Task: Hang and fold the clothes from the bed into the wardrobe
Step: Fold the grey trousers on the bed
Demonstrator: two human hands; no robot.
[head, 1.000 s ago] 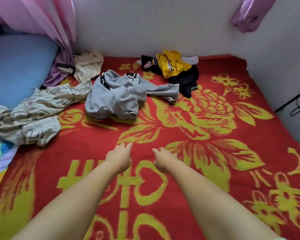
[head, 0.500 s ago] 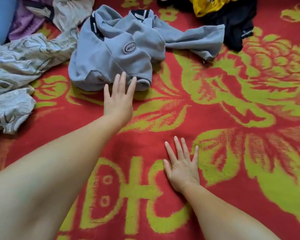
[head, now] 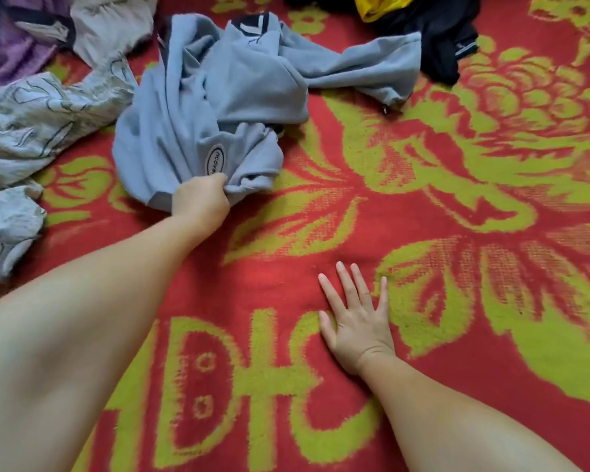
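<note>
The blanket (head: pixel 406 206) on the bed is red with big yellow-green flowers and letters. The top (head: pixel 201 107) in the middle is light blue-grey with a white oval badge. At the left lies a pale cloth (head: pixel 31 131) with grey swirls. Far right are black clothes (head: pixel 447 32) and a yellow one (head: pixel 378 5). Far left is purple cloth (head: pixel 17 56).

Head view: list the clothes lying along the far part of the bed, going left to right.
Patterned pale cloth → grey sweatshirt, gripped at its near edge by the left hand → black garment at the top right. The yellow garment lies on the black one, so its place is unclear.
</note>
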